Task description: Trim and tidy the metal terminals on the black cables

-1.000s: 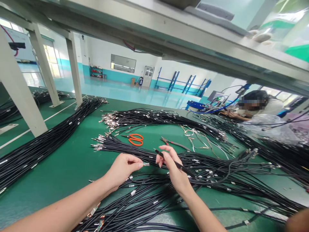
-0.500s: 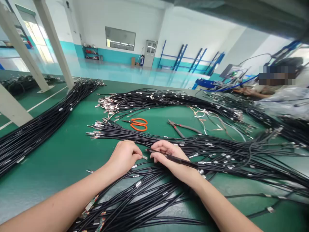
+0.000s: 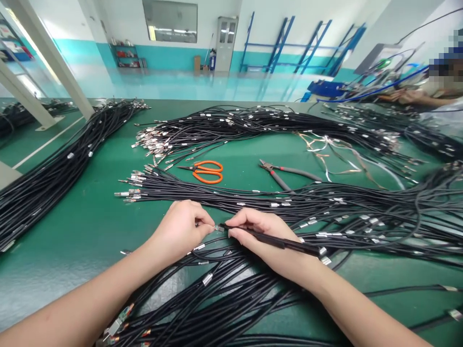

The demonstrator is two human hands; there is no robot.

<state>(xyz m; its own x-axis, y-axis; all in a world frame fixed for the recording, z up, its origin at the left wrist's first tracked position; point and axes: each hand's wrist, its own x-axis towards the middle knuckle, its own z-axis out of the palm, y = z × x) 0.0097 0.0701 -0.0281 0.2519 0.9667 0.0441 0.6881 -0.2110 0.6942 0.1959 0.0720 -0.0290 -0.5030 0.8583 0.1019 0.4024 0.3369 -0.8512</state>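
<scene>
My left hand (image 3: 184, 222) is closed, thumb and forefinger pinching a black cable by its end, where a small metal connector (image 3: 219, 228) sticks out. In my right hand (image 3: 258, 230) is a pair of slim black tweezers (image 3: 289, 243), held like a pen. Their tip is at the connector, apparently touching it. Under both hands lies a loose spread of black cables (image 3: 217, 289) with silver labels. Just beyond them runs a cable bundle (image 3: 181, 189) with metal ends at its left.
Orange-handled scissors (image 3: 208, 172) and grey-handled cutters (image 3: 285, 173) lie behind the near bundle. Farther back is another cable bundle (image 3: 253, 120), with thin pale strips (image 3: 340, 154) beside it. A long bundle (image 3: 54, 178) crosses the left. A co-worker's hands (image 3: 405, 96) are at the far right.
The tweezers' tip has come to the connector; before, a small gap lay between them. My hands have drawn closer together. The camera view has tilted downward.
</scene>
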